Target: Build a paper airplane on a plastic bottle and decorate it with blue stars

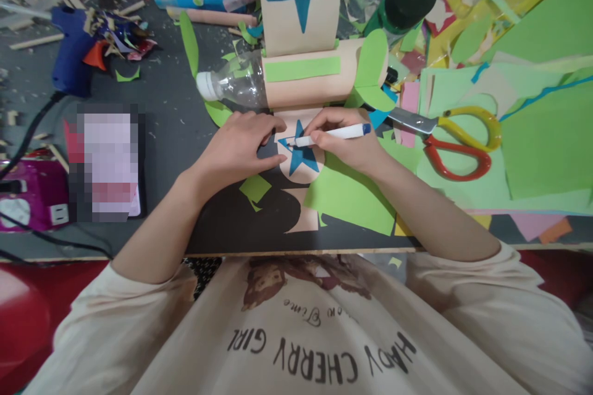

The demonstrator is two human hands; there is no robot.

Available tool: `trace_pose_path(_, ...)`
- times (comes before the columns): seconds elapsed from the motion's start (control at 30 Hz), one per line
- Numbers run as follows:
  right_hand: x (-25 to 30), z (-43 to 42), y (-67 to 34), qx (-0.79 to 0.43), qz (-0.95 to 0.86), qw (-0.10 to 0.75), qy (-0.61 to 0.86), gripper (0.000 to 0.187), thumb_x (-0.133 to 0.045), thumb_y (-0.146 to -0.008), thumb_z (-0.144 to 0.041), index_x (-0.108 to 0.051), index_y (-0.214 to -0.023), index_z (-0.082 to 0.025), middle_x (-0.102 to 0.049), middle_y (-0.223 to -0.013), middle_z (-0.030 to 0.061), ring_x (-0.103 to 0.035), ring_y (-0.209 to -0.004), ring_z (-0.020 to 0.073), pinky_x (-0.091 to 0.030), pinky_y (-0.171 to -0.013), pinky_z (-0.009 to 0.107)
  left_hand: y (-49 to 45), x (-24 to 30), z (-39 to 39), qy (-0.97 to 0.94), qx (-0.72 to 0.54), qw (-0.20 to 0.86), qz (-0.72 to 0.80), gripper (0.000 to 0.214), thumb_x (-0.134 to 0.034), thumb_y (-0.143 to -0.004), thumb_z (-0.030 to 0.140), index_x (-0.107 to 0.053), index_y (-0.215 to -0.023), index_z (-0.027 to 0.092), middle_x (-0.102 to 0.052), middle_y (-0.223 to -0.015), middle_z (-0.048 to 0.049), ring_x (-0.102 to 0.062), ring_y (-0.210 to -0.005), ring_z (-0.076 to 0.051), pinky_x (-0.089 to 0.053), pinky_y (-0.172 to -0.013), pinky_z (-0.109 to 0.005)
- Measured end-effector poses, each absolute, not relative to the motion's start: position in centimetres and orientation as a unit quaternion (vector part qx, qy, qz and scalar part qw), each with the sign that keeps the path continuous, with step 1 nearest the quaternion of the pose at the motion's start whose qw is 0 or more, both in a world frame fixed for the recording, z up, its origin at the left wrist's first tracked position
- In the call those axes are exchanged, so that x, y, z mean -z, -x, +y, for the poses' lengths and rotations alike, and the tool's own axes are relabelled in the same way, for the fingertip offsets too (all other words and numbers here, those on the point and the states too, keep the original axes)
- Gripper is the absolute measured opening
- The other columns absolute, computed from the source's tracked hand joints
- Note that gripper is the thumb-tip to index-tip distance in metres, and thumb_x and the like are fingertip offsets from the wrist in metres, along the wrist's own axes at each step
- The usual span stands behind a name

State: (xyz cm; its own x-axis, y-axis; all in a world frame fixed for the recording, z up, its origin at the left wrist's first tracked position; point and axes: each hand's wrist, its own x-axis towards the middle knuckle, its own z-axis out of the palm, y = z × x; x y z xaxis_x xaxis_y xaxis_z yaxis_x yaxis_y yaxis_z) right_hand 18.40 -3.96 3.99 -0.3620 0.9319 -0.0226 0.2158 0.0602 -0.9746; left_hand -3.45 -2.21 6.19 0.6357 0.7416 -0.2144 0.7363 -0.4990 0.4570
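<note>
"Blue star [303,151]: position?"
"On the cream paper strip [288,119] beside the paper-wrapped bottle [296,94]. The right hand [351,151] has a white marker [345,132] in its grip, tip at the star's left point; the left hand's [238,145] grip is spread at the strip's edge."
"Legible lettering?"
"'CHERRY GIRL', inverted, on the cream shirt [296,327]."
"Setting?"
"Dark surface [164,136], scrap-strewn; red shapes [28,321] beyond its near edge."

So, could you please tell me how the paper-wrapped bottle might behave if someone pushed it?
The bottle should feel light, since its clear neck shows no liquid. It may resist rolling, as the flat upper panel appears joined along its side. The green petals at its base look thin, so could bend if bumped.
</note>
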Motion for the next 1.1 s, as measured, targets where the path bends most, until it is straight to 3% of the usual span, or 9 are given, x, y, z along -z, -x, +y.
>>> trace_pose_path(0.2,-3.67,-4.05,-18.43,-0.501,-0.649,0.351,0.451,0.015,-0.062,-0.085,-0.030,-0.065,-0.078,-0.017,-0.066,-0.076,0.0021,-0.058,-0.070,0.0140,-0.046,-0.064,0.028,3.42,-6.06,-2.16,-0.867,-0.001,0.259,0.426,0.036,-0.062,-0.088,0.038,-0.061,-0.116,0.017,-0.060,-0.087,-0.0047,-0.056,-0.083,-0.024,-0.036,-0.078,-0.034)
trace_pose_path(0.53,-3.79,-3.83,-18.46,-0.527,-0.639,0.342,0.443,0.015,-0.063,-0.082,-0.026,-0.063,-0.069,-0.018,-0.066,-0.070,0.0013,-0.057,-0.065,0.0136,-0.046,-0.061,0.028,3.48,-6.12,-2.14,-0.865,0.002,0.258,0.430,0.035,-0.062,-0.087,0.038,-0.060,-0.116,0.018,-0.060,-0.086,-0.0043,-0.056,-0.083,-0.023,-0.037,-0.078,-0.033)
trace_pose_path(0.77,-3.47,-4.00,-18.34,-0.519,-0.624,0.365,0.456,0.018,-0.064,-0.085,-0.033,-0.064,-0.076,-0.018,-0.064,-0.073,0.0008,-0.058,-0.068,0.0133,-0.048,-0.065,0.028,3.37,-6.09,-2.19,-0.866,0.001,0.258,0.428,0.035,-0.063,-0.087,0.037,-0.061,-0.116,0.017,-0.059,-0.086,-0.0045,-0.056,-0.083,-0.023,-0.037,-0.078,-0.033)
trace_pose_path(1.1,-3.83,-3.89,-18.36,-0.526,-0.629,0.351,0.452,0.013,-0.061,-0.082,-0.025,-0.063,-0.072,-0.018,-0.064,-0.072,0.0008,-0.057,-0.066,0.0127,-0.045,-0.062,0.028,3.45,-6.08,-2.13,-0.868,0.001,0.254,0.427,0.035,-0.063,-0.087,0.038,-0.060,-0.116,0.018,-0.060,-0.086,-0.0042,-0.057,-0.083,-0.023,-0.038,-0.078,-0.034)
